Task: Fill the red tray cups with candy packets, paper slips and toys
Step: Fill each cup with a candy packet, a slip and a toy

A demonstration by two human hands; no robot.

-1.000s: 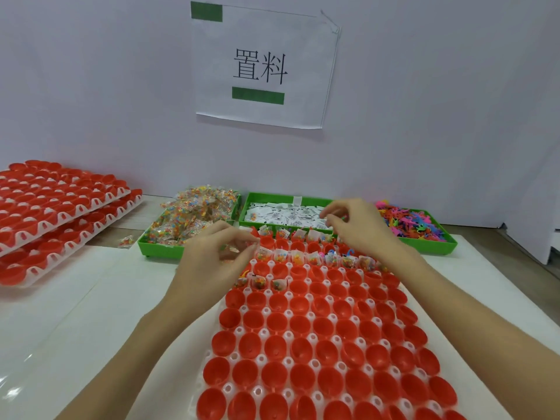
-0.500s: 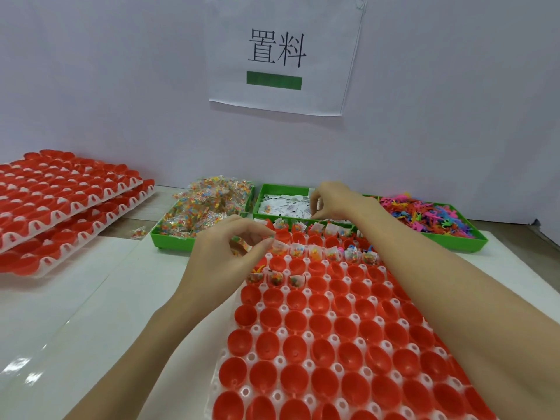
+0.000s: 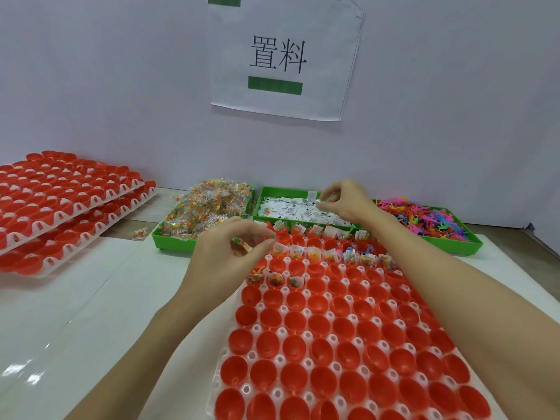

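Observation:
The red tray of cups (image 3: 339, 338) lies in front of me on the white table. Its far two rows and part of the third hold candy packets and paper slips; the nearer cups are bare. My left hand (image 3: 225, 259) hovers at the tray's far left corner and pinches a candy packet (image 3: 242, 245) between thumb and fingers. My right hand (image 3: 345, 203) reaches over the green bin of paper slips (image 3: 291, 207) and pinches a white slip (image 3: 321, 201). Left of that bin is the bin of candy packets (image 3: 206, 213), right of it the bin of coloured toys (image 3: 424, 219).
Stacked red cup trays (image 3: 60, 201) sit at the far left of the table. One loose candy packet (image 3: 140, 234) lies on the table beside them. A paper sign (image 3: 281, 56) hangs on the white wall behind the bins.
My right hand has moved from the tray's far row back over the slip bin and now pinches a slip. The left hand has stayed at the tray's far left corner with its packet.

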